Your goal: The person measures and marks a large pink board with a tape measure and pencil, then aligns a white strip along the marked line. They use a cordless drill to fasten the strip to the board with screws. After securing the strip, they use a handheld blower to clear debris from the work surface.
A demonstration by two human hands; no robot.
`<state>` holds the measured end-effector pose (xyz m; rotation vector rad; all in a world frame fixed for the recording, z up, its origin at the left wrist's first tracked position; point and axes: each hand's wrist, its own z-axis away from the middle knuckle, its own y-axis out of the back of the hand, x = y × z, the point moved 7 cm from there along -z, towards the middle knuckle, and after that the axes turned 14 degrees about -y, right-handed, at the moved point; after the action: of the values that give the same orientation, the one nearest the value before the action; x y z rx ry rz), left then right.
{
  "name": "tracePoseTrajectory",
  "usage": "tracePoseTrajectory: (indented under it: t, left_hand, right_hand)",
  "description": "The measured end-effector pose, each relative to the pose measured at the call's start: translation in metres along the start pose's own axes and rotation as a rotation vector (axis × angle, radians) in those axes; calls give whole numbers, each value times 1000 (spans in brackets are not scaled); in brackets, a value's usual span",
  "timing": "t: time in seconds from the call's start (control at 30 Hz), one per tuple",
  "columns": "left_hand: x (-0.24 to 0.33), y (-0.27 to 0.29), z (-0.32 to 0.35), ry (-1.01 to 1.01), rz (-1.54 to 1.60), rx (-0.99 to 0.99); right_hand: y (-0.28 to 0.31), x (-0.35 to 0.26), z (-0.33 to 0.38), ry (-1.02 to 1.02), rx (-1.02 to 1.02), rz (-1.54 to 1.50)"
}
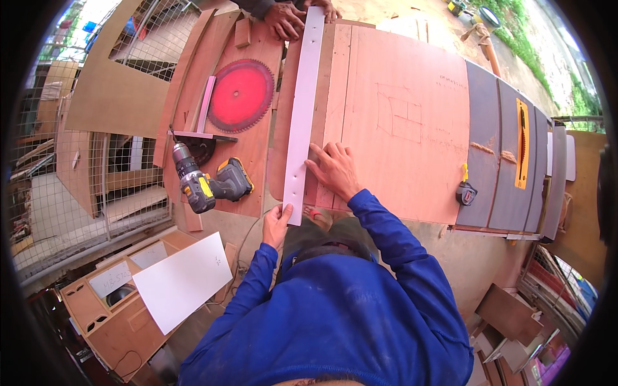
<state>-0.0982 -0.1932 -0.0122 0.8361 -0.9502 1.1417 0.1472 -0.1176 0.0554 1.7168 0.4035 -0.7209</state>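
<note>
Plywood-faced surface is separate boards w/ seams btw them; if one sits proud, whatever spans them could rock. Grey saw table adjoins on the R; anything shoved that way could foul its yellow insert. Pale strip crosses the surface far-to-near, near end overhanging the wearer's edge. Can't tell if it lies dead flat. Main risk, I'd judge: uneven pull btw its two ends, skewing or twisting it. Saw blade lies loose L of the strip; a sideways swing could drag fingers or the strip onto its teeth. Cordless drill is on its side near the same edge, so a knock might roll it off.

L hand is closed on the strip's near end, thumb on top. R hand is open, fingers part-spread, tips at the strip's R edge, not wrapped round it; a weak stop if the strip slides. Co-worker's hands are at the far end; exact grip n/a from here.

Materials, same order: surface = smooth pinkish ply, pencilled rectangles; saw table = flat, matte grey, w/ sawdust streaks; strip = long, narrow, straight-edged, lilac-white, w/ small dimples, material unclear; blade = red disc, fine-toothed dark rim, small centre hole; drill = grey-black plastic body, yellow accents; tape measure = compact dark case, yellow tab.
</note>
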Motion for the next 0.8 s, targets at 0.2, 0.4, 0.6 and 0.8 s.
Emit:
tracePoseTrajectory:
  t: [0.2, 0.4, 0.6, 0.8]
  left_hand:
    - [1, 1, -2, 18, 9, -22]
    - [-2, 1, -6, 32, 25, -31]
    - [-6, 3, -9, 24, 38, -31]
    - [-5, 4, -12, 36, 26, -43]
  right_hand:
    - [-1, 1, -1, 1, 3, 1]
    - [-1, 2, -4, 4, 6, 7]
    - [-2, 2, -6, 1, -2, 4]
    - [-3, 2, -9, -2, 5, 2]
